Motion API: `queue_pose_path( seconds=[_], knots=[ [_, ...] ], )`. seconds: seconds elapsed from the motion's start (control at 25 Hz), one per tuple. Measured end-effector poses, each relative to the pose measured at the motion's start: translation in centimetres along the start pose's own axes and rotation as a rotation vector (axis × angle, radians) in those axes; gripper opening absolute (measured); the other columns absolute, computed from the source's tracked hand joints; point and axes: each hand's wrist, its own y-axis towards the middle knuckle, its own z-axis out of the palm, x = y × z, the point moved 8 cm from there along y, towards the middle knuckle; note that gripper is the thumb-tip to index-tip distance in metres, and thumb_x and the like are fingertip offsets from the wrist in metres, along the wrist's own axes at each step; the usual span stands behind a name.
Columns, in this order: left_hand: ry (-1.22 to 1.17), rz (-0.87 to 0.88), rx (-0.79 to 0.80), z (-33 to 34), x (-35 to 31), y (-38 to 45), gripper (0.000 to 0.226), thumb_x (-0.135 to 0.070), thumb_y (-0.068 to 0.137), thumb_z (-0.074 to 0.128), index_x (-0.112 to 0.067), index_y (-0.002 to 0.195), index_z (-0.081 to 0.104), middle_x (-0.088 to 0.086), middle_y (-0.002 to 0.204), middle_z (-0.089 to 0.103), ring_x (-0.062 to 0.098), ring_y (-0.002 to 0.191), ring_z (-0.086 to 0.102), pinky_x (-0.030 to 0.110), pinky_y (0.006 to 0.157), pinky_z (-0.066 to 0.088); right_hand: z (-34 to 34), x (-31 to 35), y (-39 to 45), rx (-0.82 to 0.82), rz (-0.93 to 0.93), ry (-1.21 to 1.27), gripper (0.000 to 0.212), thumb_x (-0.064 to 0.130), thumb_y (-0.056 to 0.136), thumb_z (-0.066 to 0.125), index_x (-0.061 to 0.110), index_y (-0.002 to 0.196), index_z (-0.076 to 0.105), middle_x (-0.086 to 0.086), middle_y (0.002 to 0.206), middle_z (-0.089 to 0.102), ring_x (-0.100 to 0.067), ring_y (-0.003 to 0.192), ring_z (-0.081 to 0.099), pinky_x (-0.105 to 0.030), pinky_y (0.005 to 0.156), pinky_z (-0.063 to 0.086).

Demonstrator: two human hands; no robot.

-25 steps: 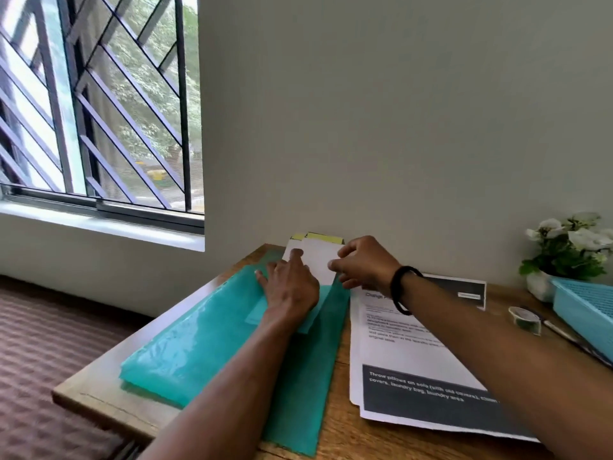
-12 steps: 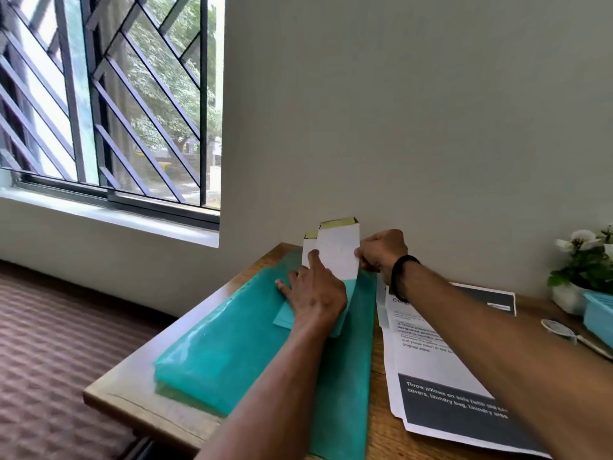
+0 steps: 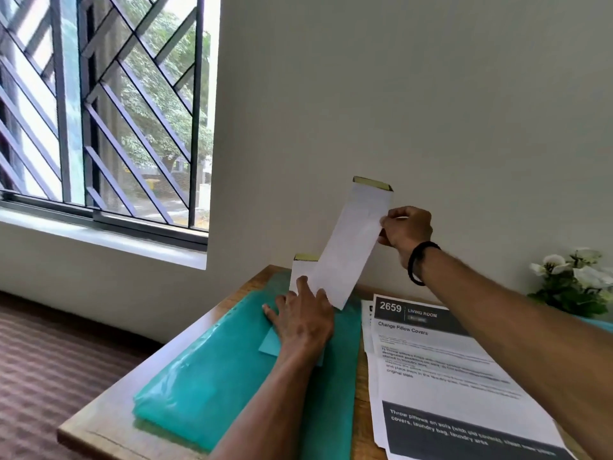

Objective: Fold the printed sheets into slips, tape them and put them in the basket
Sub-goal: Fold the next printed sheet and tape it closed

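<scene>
One plain pale wall (image 3: 398,94) fills most of the head view. Left of it, a window (image 3: 99,111) with a dark diagonal grille, trees and a street visible outside, pale sill below. Floor (image 3: 49,376) at lower left is brown with a striped weave.

Wooden worktop (image 3: 96,433) stands against the wall, near corner toward the camera. On it, left to centre: a teal plastic folder (image 3: 205,386), glossy, lying flat and covering much of the surface. Just right of the folder: a stack of printed sheets (image 3: 447,376), top sheet headed "2659 LIVING ROOM / Change Pillow Covers", dark band across its lower end. Far right, by the wall: white flowers (image 3: 577,277) with green leaves, partly cut off by the frame edge.

Left hand (image 3: 303,322): flat, fingers straight, pressing down on the folder and on the lower end of a white slip (image 3: 300,270) that lies there.

Right hand (image 3: 406,232): raised above the worktop, thumb and fingers pinching the right edge of a long folded slip (image 3: 355,247), white with a yellow-green top edge; the slip hangs tilted, lower end near the left hand.
</scene>
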Motion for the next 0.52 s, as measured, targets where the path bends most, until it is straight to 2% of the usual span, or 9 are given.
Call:
queue_pose_path(
  seconds=[0.08, 0.16, 0.28, 0.4, 0.48, 0.52],
  knots=[
    [0.02, -0.011, -0.007, 0.1, -0.1, -0.1, 0.057, -0.057, 0.107, 0.026, -0.028, 0.155, 0.03, 0.012, 0.153, 0.052, 0.037, 0.15, 0.034, 0.066, 0.124, 0.004, -1.4, 1.7, 0.7, -0.025, -0.035, 0.051, 0.009, 0.001, 0.093, 0.071, 0.008, 0.097, 0.069, -0.016, 0.097, 0.073, -0.022, 0.064, 0.071, -0.032, 0.063, 0.065],
    [-0.063, -0.007, -0.101, -1.1, -0.6, 0.1, 0.056, -0.059, 0.107, 0.021, -0.029, 0.151, 0.037, 0.01, 0.149, 0.056, 0.037, 0.146, 0.041, 0.068, 0.124, 0.007, -2.7, 2.9, 0.9, -0.027, -0.034, 0.107, 0.009, 0.0, 0.094, 0.071, 0.008, 0.097, 0.068, -0.017, 0.095, 0.073, -0.021, 0.062, 0.07, -0.032, 0.065, 0.064],
    [-0.281, 0.116, -0.427, -6.5, -2.7, -0.2, 0.048, -0.051, 0.108, 0.023, -0.024, 0.129, 0.057, 0.011, 0.126, 0.069, 0.035, 0.121, 0.059, 0.064, 0.116, 0.029, -3.6, 3.3, -0.2, 0.068, 0.049, 0.197, 0.015, -0.007, 0.092, 0.072, 0.006, 0.095, 0.065, -0.017, 0.097, 0.071, -0.022, 0.067, 0.068, -0.034, 0.067, 0.064],
    [-0.316, 0.249, -0.661, -11.6, -4.2, -1.5, 0.04, -0.042, 0.107, 0.035, -0.02, 0.113, 0.069, 0.011, 0.107, 0.074, 0.035, 0.109, 0.062, 0.059, 0.11, 0.037, -3.2, 1.7, -3.4, 0.233, 0.154, 0.2, 0.021, -0.013, 0.089, 0.071, 0.006, 0.092, 0.063, -0.015, 0.095, 0.07, -0.024, 0.073, 0.068, -0.033, 0.064, 0.063],
    [-0.18, 0.278, -0.627, -11.8, -4.6, -1.4, 0.034, -0.043, 0.102, 0.046, -0.023, 0.118, 0.068, 0.008, 0.11, 0.076, 0.034, 0.113, 0.063, 0.056, 0.111, 0.037, -2.6, -0.3, -6.2, 0.329, 0.219, 0.178, 0.021, -0.013, 0.087, 0.073, 0.002, 0.1, 0.066, -0.017, 0.1, 0.073, -0.025, 0.075, 0.071, -0.03, 0.059, 0.062],
    [-0.134, 0.263, -0.527, -11.1, -4.5, -1.0, 0.036, -0.045, 0.101, 0.052, -0.024, 0.127, 0.064, 0.007, 0.114, 0.075, 0.034, 0.116, 0.063, 0.055, 0.11, 0.039, -2.1, -1.4, -7.6, 0.368, 0.245, 0.166, 0.023, -0.012, 0.087, 0.074, 0.0, 0.105, 0.067, -0.019, 0.103, 0.075, -0.026, 0.076, 0.073, -0.029, 0.059, 0.063]
  ],
)
